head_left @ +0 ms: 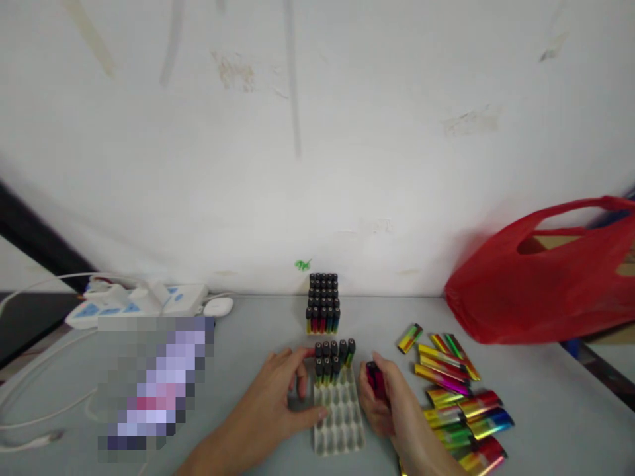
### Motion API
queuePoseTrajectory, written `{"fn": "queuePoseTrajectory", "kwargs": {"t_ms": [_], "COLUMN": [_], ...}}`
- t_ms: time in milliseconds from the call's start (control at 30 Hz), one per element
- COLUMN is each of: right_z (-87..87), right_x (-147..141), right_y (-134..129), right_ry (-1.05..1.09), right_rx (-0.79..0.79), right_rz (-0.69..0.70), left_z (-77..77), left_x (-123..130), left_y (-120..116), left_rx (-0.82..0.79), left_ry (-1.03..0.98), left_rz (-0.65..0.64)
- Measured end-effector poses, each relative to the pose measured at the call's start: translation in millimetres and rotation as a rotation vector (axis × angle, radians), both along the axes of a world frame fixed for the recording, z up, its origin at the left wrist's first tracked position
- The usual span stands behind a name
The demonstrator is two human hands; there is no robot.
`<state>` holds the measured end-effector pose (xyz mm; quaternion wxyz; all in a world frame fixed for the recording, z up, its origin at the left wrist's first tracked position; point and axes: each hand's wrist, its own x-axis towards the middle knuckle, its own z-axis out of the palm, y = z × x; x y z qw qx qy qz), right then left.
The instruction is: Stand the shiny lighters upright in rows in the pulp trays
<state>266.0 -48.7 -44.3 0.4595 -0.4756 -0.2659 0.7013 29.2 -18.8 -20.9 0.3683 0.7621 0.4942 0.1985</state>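
Note:
A pale tray (pixel 339 420) with rows of hollows lies in front of me. Several upright batteries (pixel 335 360), black-topped with coloured metallic wraps, fill its far rows; the nearer hollows are bare. My left hand (pixel 285 390) is at the tray's left side, fingers apart. Its index finger reaches the leftmost far battery and its thumb lies over the tray edge. To the right of the tray, my right hand (pixel 384 400) is closed around dark-topped, magenta-red batteries (pixel 378 380); how many is hidden by the fingers.
Behind the tray stands a tight block of batteries (pixel 323 304) near the wall. Several shiny multicoloured battery packs (pixel 446 370) lie scattered at right. A red plastic bag (pixel 536 284) sits at the back right. At left are a power strip (pixel 143 301), white cables and a blurred-out object (pixel 163 383).

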Motion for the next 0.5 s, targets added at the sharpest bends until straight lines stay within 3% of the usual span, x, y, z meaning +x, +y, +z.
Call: {"fn": "queuePoseTrajectory", "kwargs": {"t_ms": [200,500], "right_z": [0.3,-6.9], "right_x": [5,11], "right_y": [-4,-12], "right_ry": [-0.045,-0.293], "right_rx": [-0.005,0.072], "right_rz": [0.0,-0.068], "left_z": [-0.7,-7.2], "left_x": [-1,-2], "left_y": [-1,0], "left_rx": [0.004,0.043], "left_ry": [-0.031,-0.028], "left_rz": [0.001,-0.006]}}
